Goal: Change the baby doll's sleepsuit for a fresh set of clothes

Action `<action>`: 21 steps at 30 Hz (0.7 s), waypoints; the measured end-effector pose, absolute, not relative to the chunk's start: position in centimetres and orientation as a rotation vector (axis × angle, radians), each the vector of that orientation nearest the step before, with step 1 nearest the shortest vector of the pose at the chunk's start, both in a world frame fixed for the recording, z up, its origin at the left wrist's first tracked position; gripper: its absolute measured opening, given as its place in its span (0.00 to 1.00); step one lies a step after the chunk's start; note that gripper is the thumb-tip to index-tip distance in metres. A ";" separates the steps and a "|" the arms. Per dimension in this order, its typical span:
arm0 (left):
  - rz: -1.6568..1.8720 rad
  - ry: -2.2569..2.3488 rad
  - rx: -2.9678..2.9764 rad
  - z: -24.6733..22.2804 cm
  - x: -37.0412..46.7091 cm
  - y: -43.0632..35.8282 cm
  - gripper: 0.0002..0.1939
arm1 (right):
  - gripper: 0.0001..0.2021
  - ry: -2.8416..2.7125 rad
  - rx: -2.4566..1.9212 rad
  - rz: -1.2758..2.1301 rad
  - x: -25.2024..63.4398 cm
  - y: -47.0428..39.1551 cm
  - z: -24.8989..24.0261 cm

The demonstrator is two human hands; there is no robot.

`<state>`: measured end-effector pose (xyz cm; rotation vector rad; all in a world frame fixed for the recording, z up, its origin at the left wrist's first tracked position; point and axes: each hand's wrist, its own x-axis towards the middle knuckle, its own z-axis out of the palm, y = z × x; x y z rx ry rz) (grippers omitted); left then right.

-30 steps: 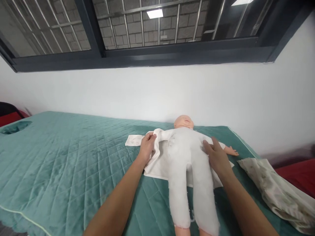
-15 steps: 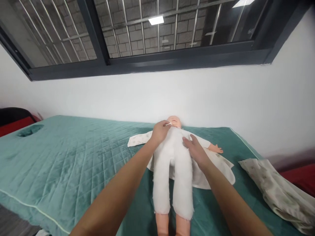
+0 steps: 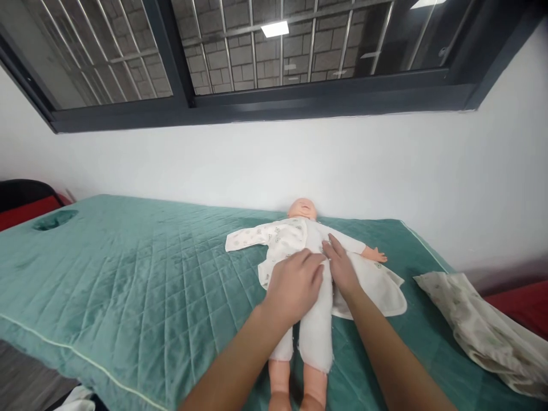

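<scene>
A doll [image 3: 302,209] lies on its back, its body and legs in white padding. A white patterned shirt [image 3: 282,237] lies under it, with the left panel folded over the chest and the right panel [image 3: 379,285] spread out beside the body. My left hand [image 3: 297,282] is over the doll's lower belly, fingers bent and pressed together on the edge of the shirt; the grip is partly hidden. My right hand [image 3: 340,265] rests by the doll's right side at the waist, fingers extended. The doll's hand [image 3: 374,254] shows past a white sleeve.
A green quilted cover [image 3: 149,274] lies over the bed, with a hole at its far left. Folded patterned cloth [image 3: 483,331] is at the right edge. Behind are a white wall [image 3: 214,165] and a dark-framed barred window. Red and black items flank the bed.
My left hand has moved from the doll's neck down to its lower belly, and the shirt's left panel now covers that side of the chest. My right hand has barely moved.
</scene>
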<state>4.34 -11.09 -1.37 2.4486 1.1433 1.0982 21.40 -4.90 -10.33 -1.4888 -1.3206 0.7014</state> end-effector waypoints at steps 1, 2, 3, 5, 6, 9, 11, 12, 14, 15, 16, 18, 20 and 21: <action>1.181 1.217 2.409 -1.9 3.2 -11.8 0.14 | 0.36 -1.285 -1.546 0.699 21.4 -4.8 -10.2; 1.256 1.301 2.355 -2.5 2.1 -12.2 0.15 | 0.36 -1.262 -1.585 0.699 21.4 -4.8 -10.1; 1.318 1.374 2.281 -3.3 0.9 -12.5 0.16 | 0.36 -1.262 -1.601 0.699 21.4 -4.7 -10.0; 1.393 1.465 2.076 -5.0 -1.0 -12.6 0.20 | 0.36 -1.264 -1.602 0.707 21.4 -4.7 -9.9; 1.410 1.480 1.960 -5.8 -1.7 -12.5 0.22 | 0.36 -1.254 -1.602 0.724 21.5 -4.7 -9.9; 1.394 1.430 1.660 -7.3 -2.8 -11.8 0.22 | 0.35 -1.205 -1.579 0.792 21.5 -4.6 -10.0; 1.350 1.386 1.580 -7.4 -2.8 -11.4 0.17 | 0.35 -1.185 -1.549 0.818 21.5 -4.6 -10.2; 1.334 1.379 1.585 -7.2 -2.6 -11.4 0.13 | 0.35 -1.183 -1.535 0.822 21.5 -4.6 -10.3; 1.342 1.390 1.674 -6.9 -2.2 -11.7 0.07 | 0.36 -1.187 -1.517 0.825 21.6 -4.5 -10.5; 1.361 1.386 1.747 -6.8 -2.0 -12.0 0.07 | 0.36 -1.190 -1.512 0.827 21.6 -4.5 -10.6; 1.377 1.364 1.830 -6.8 -1.9 -12.4 0.07 | 0.36 -1.193 -1.513 0.825 21.6 -4.5 -10.6; 1.372 1.290 1.994 -6.8 -1.9 -13.3 0.07 | 0.36 -1.206 -1.526 0.805 21.6 -4.5 -10.6; 1.330 1.235 2.101 -6.9 -2.1 -14.2 0.08 | 0.36 -1.226 -1.550 0.778 21.6 -4.4 -10.5; 1.310 1.225 2.127 -7.0 -2.2 -14.5 0.08 | 0.36 -1.234 -1.561 0.769 21.5 -4.5 -10.4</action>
